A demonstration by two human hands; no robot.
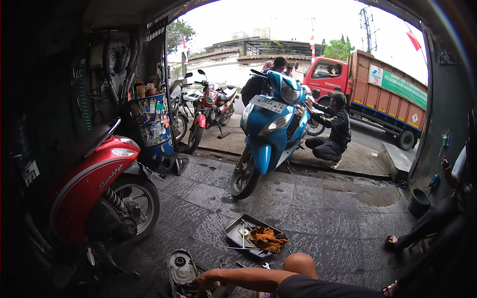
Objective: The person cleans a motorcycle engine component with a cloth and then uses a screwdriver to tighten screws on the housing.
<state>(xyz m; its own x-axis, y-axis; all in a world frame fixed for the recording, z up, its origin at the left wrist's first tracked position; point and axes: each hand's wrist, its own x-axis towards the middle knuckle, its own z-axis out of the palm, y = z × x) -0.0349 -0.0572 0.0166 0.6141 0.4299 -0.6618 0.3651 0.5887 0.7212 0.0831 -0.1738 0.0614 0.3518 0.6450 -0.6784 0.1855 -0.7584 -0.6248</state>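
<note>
My right hand [204, 280] reaches in from the lower right to dark metal parts at the bottom edge; its fingers are shadowed and partly hidden, so their grip is unclear. Beside it lies a metal engine casing [180, 265] with a round opening. I cannot make out my left hand. A metal tray [233, 229] lies just beyond my arm, holding an orange stained rag [266, 239], long tools and a small round yellowish item. A wrench [266, 265] and a metal ring [224, 265] lie on the tiles near my bare knee [300, 262].
A red scooter [94, 184] stands left, a blue scooter [271, 149] ahead. Someone squats [333, 134] beside it; others stand behind. A seated person's leg [417, 233] and a black bucket [418, 203] are right. Parked motorbikes [208, 109] and a red truck [377, 99] are outside.
</note>
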